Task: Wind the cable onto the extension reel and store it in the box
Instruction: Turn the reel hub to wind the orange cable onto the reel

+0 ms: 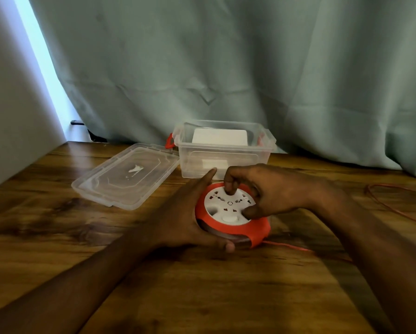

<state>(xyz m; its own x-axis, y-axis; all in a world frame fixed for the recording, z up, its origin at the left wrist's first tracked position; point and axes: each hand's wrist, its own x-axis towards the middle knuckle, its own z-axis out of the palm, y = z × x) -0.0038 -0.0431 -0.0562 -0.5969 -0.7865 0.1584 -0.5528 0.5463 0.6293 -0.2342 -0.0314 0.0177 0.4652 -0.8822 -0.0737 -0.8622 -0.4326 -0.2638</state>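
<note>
Centrally, the left hand point(183, 220) cups the reel point(231, 218) rim, fingers point(208, 175) nearly straight; the right hand point(269, 191) has curled fingers point(227, 186) pressing its white face.

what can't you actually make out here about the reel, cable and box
Head view only:
- How much cable is already wound: the left hand and the reel's orange rim hide the spool.
- The cable's far end and plug: it runs off the right edge.
- The reel's right side: the right hand covers it.
- What the white item in the box is: the cloudy wall blurs it.
- Socket markings: too small.
</note>
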